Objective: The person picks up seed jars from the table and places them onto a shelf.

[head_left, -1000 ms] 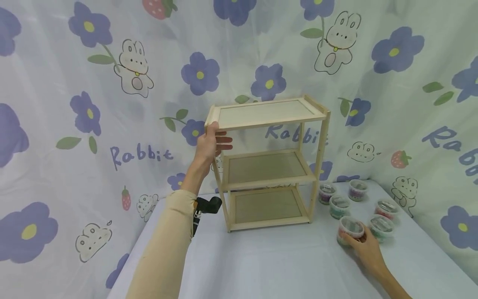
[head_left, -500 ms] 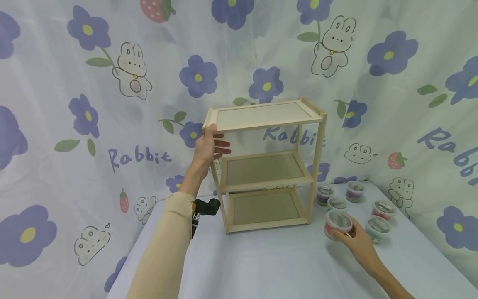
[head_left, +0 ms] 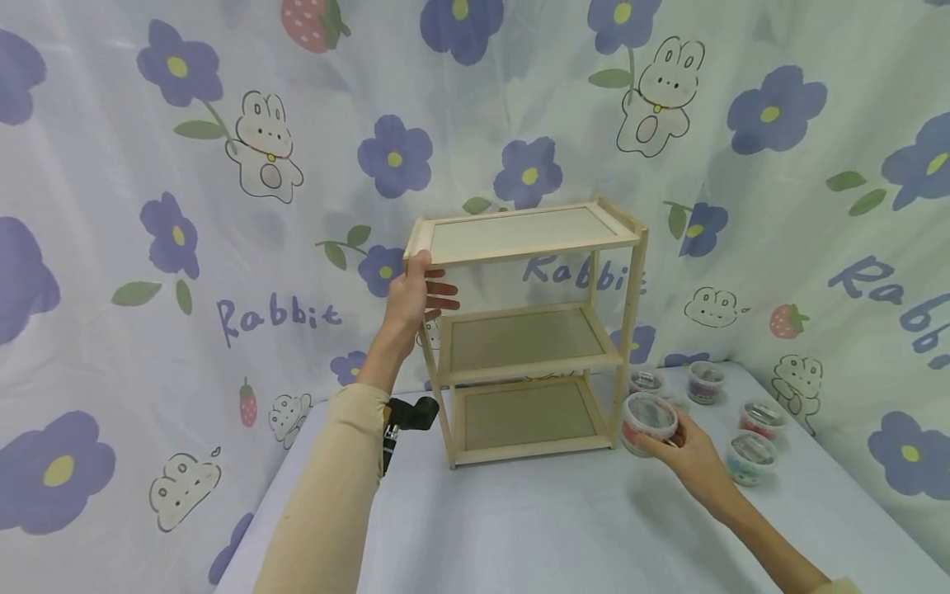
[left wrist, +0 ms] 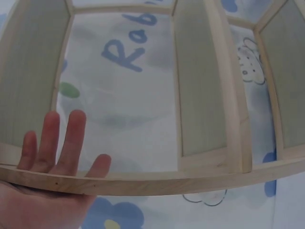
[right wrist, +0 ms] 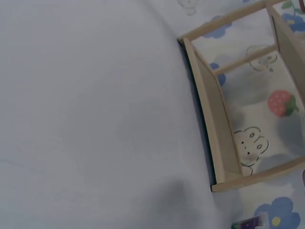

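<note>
The right hand pinches a lidded tub between thumb and fingers, seemingly just above the surface, beside the front right post of a wooden rack. The left hand rests at the rack's upper left corner, its fingers straight and slightly spread past the post. The work looks early: one tub is in hand, every tub in view is outside the rack, and the other tubs stand untouched to the right
</note>
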`<state>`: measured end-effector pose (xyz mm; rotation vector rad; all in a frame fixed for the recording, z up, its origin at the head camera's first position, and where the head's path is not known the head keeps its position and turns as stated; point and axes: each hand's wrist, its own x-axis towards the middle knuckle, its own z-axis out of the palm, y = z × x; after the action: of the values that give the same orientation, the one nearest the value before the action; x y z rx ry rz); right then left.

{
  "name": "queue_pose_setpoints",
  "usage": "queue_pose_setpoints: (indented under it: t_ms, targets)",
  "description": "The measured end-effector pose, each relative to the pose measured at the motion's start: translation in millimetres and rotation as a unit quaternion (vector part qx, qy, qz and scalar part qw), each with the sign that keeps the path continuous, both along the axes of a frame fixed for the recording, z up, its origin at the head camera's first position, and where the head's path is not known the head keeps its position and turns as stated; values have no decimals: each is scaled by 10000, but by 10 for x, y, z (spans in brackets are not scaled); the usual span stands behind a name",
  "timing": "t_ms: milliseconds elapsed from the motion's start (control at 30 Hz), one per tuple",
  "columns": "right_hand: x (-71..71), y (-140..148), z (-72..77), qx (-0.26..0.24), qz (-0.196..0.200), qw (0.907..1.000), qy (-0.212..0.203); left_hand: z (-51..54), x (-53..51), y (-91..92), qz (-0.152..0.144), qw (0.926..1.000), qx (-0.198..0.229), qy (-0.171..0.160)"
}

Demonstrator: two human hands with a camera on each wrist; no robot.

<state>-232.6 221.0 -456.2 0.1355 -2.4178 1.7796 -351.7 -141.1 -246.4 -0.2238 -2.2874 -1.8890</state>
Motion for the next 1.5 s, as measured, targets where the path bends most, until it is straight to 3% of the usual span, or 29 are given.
queue_pose_setpoints:
  t_ms: [267,600,967,1500]
  targets:
    - [-1,-74,133,108,150,9995,246,-8,-1,17,-32,10000,-40,-49]
    - [4,-111,207,122,120,9997,184,-10,-16,32,-80,9999,-119,-71]
    - [-32,-214,355,-341,346,9988,105,-8,19,-65,-9,9996,-283,-80]
    - [-48,-329,736,-404,501,9978,146,-3,-1,-24,-49,9994,-350,65]
